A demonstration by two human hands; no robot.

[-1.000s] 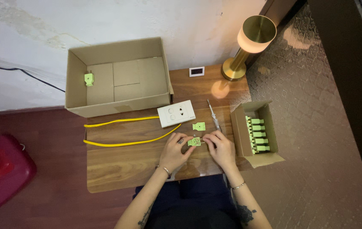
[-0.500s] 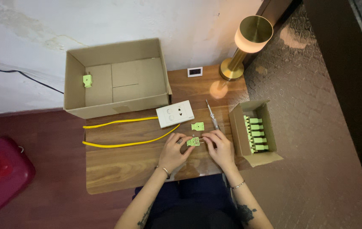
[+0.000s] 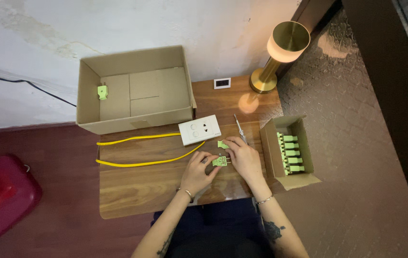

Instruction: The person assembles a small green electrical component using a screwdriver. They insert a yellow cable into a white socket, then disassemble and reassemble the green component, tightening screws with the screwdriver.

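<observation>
Both hands meet over a small green plug (image 3: 220,162) on the wooden table (image 3: 132,186). My left hand (image 3: 198,171) pinches the plug's left side. My right hand (image 3: 243,157) rests against its right side, fingers curled toward it. A second green piece (image 3: 222,144) lies just beyond my right hand's fingertips. A thin screwdriver (image 3: 239,128) lies on the table behind that hand. A white socket plate (image 3: 199,129) sits further back, with two yellow wires (image 3: 142,163) running left from it.
A large open cardboard box (image 3: 89,102) at the back holds one green plug (image 3: 101,91). A small cardboard box (image 3: 269,153) on the right holds several green plugs. A brass lamp (image 3: 283,50) glows at the back right. A red container (image 3: 0,196) stands on the floor at left.
Both hands stay on the green plug with only slight finger shifts. The view has drifted a little.
</observation>
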